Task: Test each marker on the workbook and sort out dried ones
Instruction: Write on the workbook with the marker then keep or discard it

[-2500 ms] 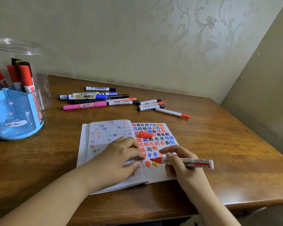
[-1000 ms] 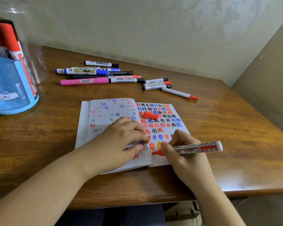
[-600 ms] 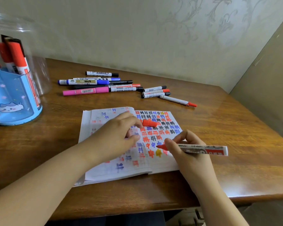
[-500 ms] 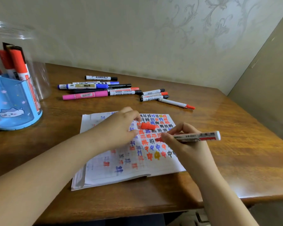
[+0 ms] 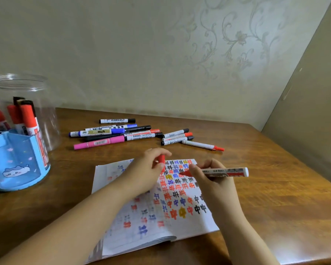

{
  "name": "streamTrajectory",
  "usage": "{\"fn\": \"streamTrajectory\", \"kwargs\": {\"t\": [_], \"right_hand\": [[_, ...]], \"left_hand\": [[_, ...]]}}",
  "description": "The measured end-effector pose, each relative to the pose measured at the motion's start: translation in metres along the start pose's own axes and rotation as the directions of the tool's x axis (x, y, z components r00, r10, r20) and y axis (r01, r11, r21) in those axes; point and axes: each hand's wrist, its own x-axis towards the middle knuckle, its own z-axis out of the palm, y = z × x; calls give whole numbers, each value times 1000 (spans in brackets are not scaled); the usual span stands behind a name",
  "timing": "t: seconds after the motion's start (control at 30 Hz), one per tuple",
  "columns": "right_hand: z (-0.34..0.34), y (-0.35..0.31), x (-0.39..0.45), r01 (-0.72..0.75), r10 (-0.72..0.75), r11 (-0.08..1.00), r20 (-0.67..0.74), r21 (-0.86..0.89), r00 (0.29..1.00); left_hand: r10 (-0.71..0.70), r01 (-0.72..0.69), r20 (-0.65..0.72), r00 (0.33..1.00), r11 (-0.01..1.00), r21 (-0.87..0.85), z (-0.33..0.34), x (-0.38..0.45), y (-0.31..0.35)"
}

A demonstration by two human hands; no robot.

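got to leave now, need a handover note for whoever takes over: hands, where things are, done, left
Left hand pinches the red cap above the workbook.
Right hand holds the uncapped red marker, tip toward the cap.
Workbook lies open on the table, its page full of test marks.
Capped markers lie in a pile behind it; more stand in the blue holder.
Done: many test marks on the page.
Left: cap this marker, sort it, test the rest.

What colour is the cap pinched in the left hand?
Red, in the head view: the cap matches the red marker's tip.

Hands: red cap, uncapped marker.
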Motion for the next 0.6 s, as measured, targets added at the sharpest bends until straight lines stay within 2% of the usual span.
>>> {"fn": "streamTrajectory", "kwargs": {"t": [0.03,0.1,0.17,0.23,0.3,0.37,0.47,0.53,0.6], "right_hand": [[1,-3,0,9,-9,999,6,34,1000],[3,-9,-3,31,-35,991,30,133,999],[6,-13,-7,26,-42,967,57,255,997],[11,-18,-10,1,-29,942,80,335,996],[15,-21,-12,-13,-22,938,96,345,995],[19,-25,-13,-10,-29,943,110,334,994],[21,-29,-16,5,-58,937,142,348,988],[23,-31,-17,25,-88,944,178,329,980],[25,-31,-18,54,-113,958,199,280,973]], "left_hand": [[-94,87,-31,995,978,-189,-6,-6,1],[-253,208,-11,967,818,-536,-16,-17,1],[-298,248,55,953,662,-707,-24,-28,-1],[-295,261,130,947,463,-847,-30,-38,-1],[-274,265,173,946,347,-900,-35,-45,1],[-235,265,194,952,326,-907,-38,-50,3],[-187,266,209,960,378,-886,-42,-57,8],[-159,269,220,962,444,-855,-43,-62,11],[-116,271,251,961,576,-771,-45,-66,16]]}}
